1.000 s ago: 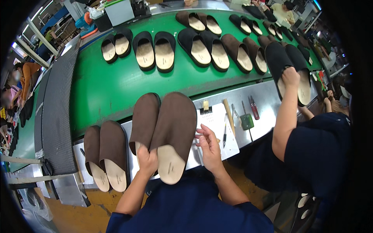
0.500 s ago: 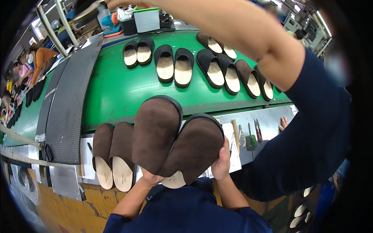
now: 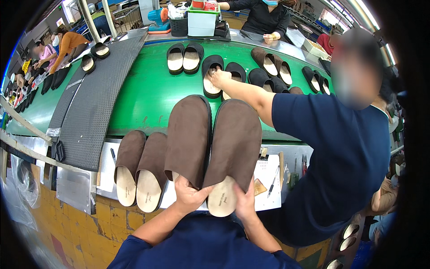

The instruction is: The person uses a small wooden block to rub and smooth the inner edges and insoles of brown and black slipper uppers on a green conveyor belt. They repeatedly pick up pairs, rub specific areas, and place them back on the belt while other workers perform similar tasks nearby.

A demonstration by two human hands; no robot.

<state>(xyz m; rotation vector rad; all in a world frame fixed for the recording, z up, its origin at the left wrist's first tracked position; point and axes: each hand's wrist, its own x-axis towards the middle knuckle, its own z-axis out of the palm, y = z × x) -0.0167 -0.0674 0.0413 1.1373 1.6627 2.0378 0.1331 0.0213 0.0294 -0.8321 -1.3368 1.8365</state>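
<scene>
Slippers (image 3: 233, 150), two brown ones, are up in the person's hands, side by side, over the metal bench (image 3: 293, 152) and in front of the person's dark blue shirt (image 3: 192, 240). Their round toes point away from the person, and the pale insides show at the heels. The left hand (image 3: 189, 195) grips the left slipper (image 3: 187, 139) near its heel, and the thumb stretches over to the edge of the right slipper. The right hand (image 3: 245, 204) is closed around the side of that right slipper, with its thumb by the pale inside. Most of the right hand's fingers are hidden.

Another brown pair (image 3: 151, 157) lies to the left, toes pointing away too. White paper (image 3: 106, 172) and a dark pen (image 3: 113, 155) are beside it. On the right, a pen (image 3: 273, 181) and a small tan piece (image 3: 259, 187) lie on a white sheet (image 3: 268, 201), next to a wooden stick (image 3: 281, 168).

Past the bench is a green belt (image 3: 143, 98) with more slippers on it. A co-worker in a dark blue shirt (image 3: 331, 157) reaches across it, and the co-worker's hand (image 3: 219, 78) is on a black slipper (image 3: 209, 85).
</scene>
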